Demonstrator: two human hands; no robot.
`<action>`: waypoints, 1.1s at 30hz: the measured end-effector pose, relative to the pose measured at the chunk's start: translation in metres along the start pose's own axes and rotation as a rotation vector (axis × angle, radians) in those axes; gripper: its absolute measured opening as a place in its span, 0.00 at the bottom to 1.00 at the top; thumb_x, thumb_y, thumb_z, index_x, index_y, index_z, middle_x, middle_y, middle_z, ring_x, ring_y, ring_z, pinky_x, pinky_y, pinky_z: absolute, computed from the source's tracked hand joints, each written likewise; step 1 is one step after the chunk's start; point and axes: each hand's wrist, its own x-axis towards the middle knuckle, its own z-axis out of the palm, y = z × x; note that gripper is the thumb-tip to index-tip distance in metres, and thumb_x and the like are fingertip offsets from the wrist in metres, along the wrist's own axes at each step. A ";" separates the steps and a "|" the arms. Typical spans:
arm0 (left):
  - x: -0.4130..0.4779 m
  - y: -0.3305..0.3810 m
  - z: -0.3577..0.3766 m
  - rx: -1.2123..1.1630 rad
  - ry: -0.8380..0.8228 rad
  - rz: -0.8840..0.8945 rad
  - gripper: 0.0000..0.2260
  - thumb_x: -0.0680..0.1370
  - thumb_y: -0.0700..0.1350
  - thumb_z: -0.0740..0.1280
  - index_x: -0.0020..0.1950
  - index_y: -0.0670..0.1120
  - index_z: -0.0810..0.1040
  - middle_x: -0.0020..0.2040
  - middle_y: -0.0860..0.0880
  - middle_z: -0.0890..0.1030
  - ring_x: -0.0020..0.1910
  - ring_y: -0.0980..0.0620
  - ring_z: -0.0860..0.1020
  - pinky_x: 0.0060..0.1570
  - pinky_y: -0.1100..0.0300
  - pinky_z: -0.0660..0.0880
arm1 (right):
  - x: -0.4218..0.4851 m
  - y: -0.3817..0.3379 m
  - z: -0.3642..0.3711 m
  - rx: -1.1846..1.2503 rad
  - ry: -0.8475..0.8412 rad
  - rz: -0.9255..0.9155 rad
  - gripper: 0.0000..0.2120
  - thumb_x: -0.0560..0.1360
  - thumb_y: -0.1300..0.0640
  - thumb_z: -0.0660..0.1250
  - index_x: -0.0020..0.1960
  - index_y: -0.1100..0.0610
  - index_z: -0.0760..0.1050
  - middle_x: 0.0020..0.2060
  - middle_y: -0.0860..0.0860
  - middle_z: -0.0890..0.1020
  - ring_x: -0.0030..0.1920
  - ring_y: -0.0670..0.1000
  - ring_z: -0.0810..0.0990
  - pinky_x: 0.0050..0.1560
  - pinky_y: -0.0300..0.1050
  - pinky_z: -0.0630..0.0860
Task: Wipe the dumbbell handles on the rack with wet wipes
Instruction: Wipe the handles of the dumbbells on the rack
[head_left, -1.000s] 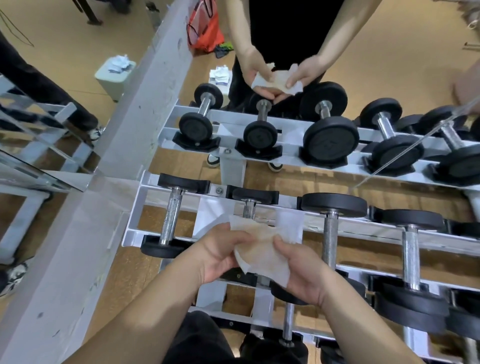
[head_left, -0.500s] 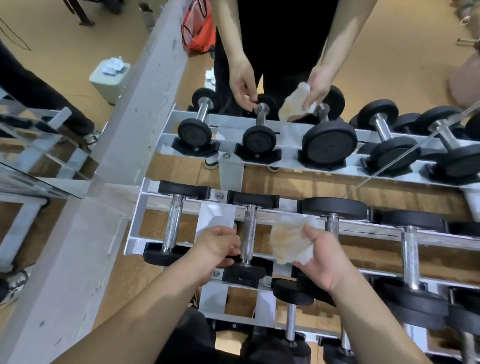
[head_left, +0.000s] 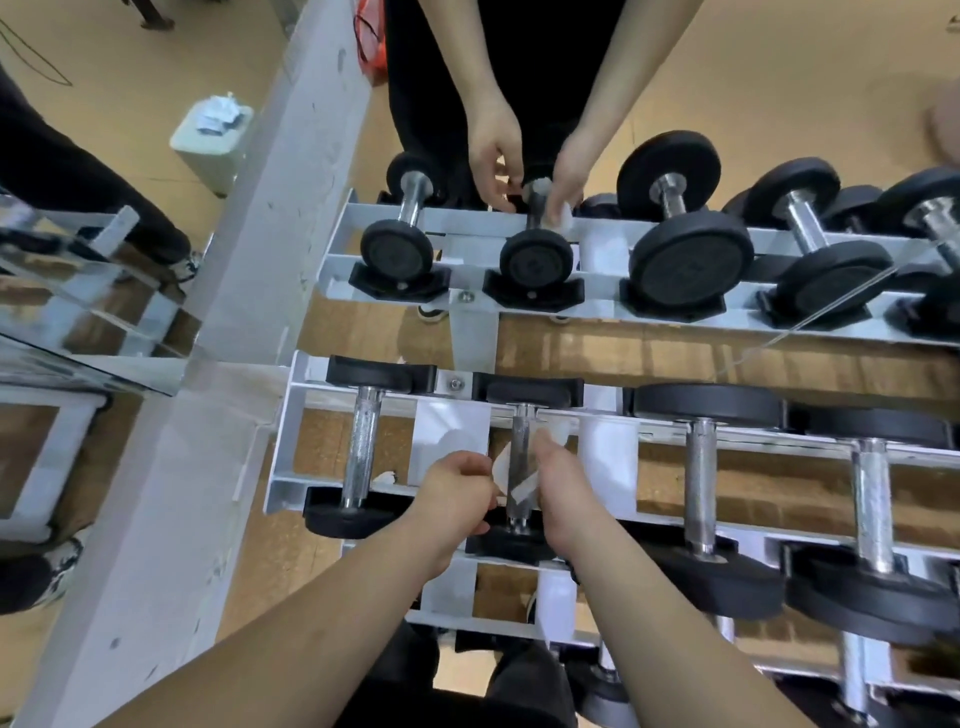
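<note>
The white rack (head_left: 284, 441) holds a row of black dumbbells with chrome handles. The second dumbbell's handle (head_left: 519, 441) has a white wet wipe (head_left: 500, 470) wrapped under and around its lower part. My left hand (head_left: 457, 493) pinches the wipe's left edge beside the handle. My right hand (head_left: 563, 493) grips the wipe against the handle's right side, its fingers hidden beneath. The mirror behind the rack shows both hands closed in on that same handle.
The first dumbbell (head_left: 361, 457) lies to the left, larger ones (head_left: 701, 467) to the right, and more on a lower tier. A white pillar (head_left: 171, 493) stands at the left. The mirror shows a white bin (head_left: 210, 140) with crumpled wipes and another person's dark legs.
My hands stopped unfolding the wipe in front of me and came down onto the second handle. The wipe went from my right hand's open hold to wrapped round the handle between both hands.
</note>
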 end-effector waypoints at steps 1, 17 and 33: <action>0.001 -0.001 -0.001 -0.002 -0.001 -0.003 0.12 0.79 0.36 0.65 0.57 0.51 0.79 0.52 0.49 0.82 0.54 0.48 0.82 0.54 0.49 0.84 | 0.001 -0.003 0.005 0.002 -0.018 0.004 0.22 0.83 0.39 0.57 0.60 0.55 0.79 0.54 0.56 0.85 0.54 0.58 0.82 0.54 0.51 0.78; 0.004 -0.007 -0.017 0.064 -0.043 0.013 0.17 0.79 0.36 0.63 0.66 0.49 0.77 0.57 0.49 0.80 0.55 0.48 0.81 0.48 0.55 0.81 | 0.014 -0.025 0.010 -0.129 -0.043 0.018 0.06 0.68 0.58 0.64 0.42 0.59 0.76 0.41 0.61 0.78 0.45 0.60 0.76 0.49 0.55 0.74; -0.004 -0.021 -0.028 0.086 -0.040 0.043 0.18 0.80 0.35 0.62 0.67 0.48 0.75 0.57 0.49 0.81 0.55 0.46 0.82 0.48 0.55 0.82 | 0.012 -0.035 0.027 -0.207 -0.050 -0.082 0.03 0.77 0.63 0.60 0.49 0.58 0.72 0.45 0.57 0.75 0.45 0.57 0.74 0.51 0.50 0.72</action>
